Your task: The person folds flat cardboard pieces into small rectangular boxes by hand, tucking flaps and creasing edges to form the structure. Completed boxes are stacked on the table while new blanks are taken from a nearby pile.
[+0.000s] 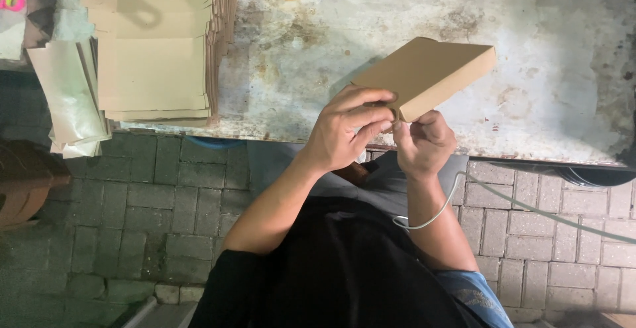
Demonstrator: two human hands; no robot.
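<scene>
Left hand [344, 126] and right hand [423, 141] both grasp near corner of flat cardboard box [427, 76], tilted above worktop [397, 30] for access; flat blanks [152, 43] stacked alongside.

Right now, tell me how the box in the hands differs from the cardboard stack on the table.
The box is folded into a closed, flat shape; the stack is unfolded sheets. The box is held tilted above the table by both hands; the stack lies flat at its left end. Both are plain brown cardboard.
</scene>
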